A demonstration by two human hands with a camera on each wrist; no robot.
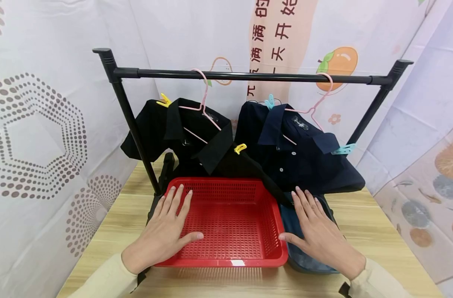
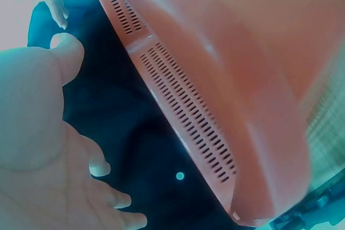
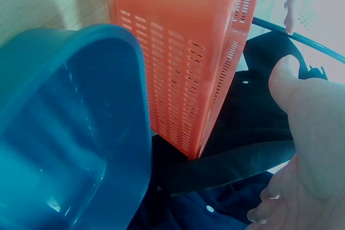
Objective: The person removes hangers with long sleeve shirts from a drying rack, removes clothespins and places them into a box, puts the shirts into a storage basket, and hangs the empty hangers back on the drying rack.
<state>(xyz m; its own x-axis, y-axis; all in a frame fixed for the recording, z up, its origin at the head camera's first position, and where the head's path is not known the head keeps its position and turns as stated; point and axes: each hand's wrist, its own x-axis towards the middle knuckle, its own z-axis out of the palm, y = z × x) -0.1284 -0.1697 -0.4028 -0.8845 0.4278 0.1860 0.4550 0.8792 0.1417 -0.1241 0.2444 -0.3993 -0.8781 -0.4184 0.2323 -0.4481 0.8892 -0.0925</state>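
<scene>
My left hand [image 1: 163, 234] is spread flat, palm down, over the left side of a red plastic basket [image 1: 219, 263]. Straight fingers also show on my right hand [image 1: 319, 236], which hovers over a blue basin [image 1: 312, 267] beside the basket's right rim. Neither hand holds anything. Behind the basket, a black collared shirt [image 1: 152, 128] hangs on a pink hanger [image 1: 205, 93], one sleeve drooping toward the basin. To its right, a navy shirt [image 1: 304, 165] hangs on another pink hanger [image 1: 323, 97]. In the right wrist view, the basin's rim [image 3: 108, 30] stands close to the perforated basket wall [image 3: 172, 74].
A black rack bar [image 1: 241, 76] spans above the shirts between two posts. Yellow clips [image 1: 240, 148] grip the black shirt; light blue clips [image 1: 343, 149] grip the navy one. The wooden table [image 1: 379, 231] meets patterned curtains [image 1: 36, 124] at the sides and back.
</scene>
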